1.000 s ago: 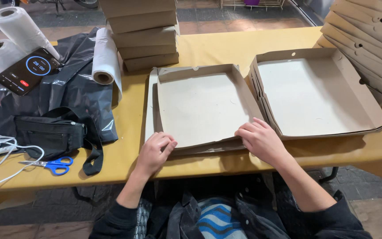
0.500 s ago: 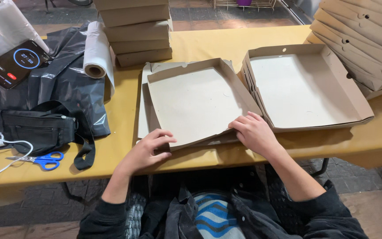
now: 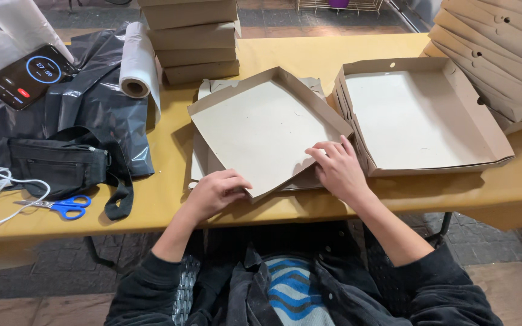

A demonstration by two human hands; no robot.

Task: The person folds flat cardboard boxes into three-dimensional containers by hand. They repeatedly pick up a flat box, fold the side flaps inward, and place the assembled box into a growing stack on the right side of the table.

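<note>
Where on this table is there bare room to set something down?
Bare table lies between the stacked boxes and the open box, and along the near edge beyond the right hand. The left end is crowded: black plastic sheet, pouch, scissors, phone.
</note>
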